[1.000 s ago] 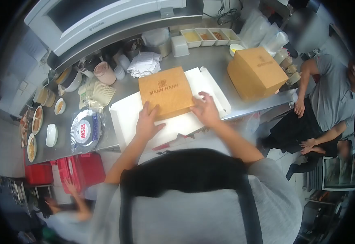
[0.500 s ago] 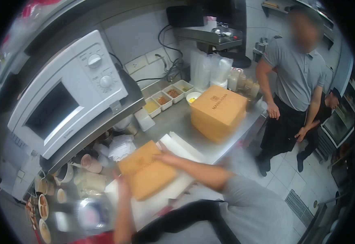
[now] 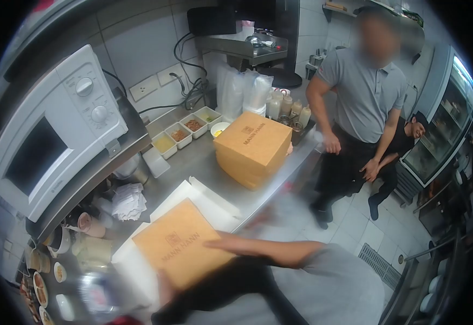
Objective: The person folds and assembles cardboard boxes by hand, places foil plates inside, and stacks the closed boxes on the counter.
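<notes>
A brown cardboard box [image 3: 178, 250] printed MANN HANN is between my two hands, over white card or paper [image 3: 206, 196] on the steel counter. My right hand [image 3: 220, 243] grips its right edge, with the fingers laid on the printed face. At the lower left edge, my left hand [image 3: 166, 286] holds the box, blurred and partly hidden. Farther back on the counter stands a second brown box [image 3: 253, 149] with the same print.
A white microwave [image 3: 57, 130] sits on a shelf at left. Small food trays [image 3: 178, 135] and sauce bottles [image 3: 286, 105] line the back. Crumpled papers [image 3: 129, 201] and bowls [image 3: 40, 287] lie left. A co-worker [image 3: 363, 92] stands right of the counter; another person [image 3: 396, 157] is behind.
The held box has come nearer to me and turned its printed face up toward the camera. My view has shifted, and my left hand is now lower and more hidden.
</notes>
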`<action>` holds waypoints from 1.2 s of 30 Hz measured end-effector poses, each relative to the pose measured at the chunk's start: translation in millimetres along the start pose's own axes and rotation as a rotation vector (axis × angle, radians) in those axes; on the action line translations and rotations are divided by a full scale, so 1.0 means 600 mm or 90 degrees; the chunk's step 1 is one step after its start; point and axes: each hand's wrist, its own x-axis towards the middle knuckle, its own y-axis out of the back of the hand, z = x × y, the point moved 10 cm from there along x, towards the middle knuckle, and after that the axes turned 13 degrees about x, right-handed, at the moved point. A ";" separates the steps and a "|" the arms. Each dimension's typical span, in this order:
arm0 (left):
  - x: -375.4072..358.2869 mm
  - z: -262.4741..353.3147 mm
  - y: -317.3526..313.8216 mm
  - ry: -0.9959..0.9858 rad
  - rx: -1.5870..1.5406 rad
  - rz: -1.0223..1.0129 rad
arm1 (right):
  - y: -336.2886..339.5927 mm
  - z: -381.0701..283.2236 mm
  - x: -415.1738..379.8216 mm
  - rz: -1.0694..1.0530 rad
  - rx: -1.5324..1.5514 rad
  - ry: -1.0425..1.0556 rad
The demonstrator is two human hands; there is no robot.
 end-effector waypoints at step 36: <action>0.055 0.092 0.022 -0.242 0.870 0.026 | 0.058 -0.322 -0.011 -0.013 -0.868 0.452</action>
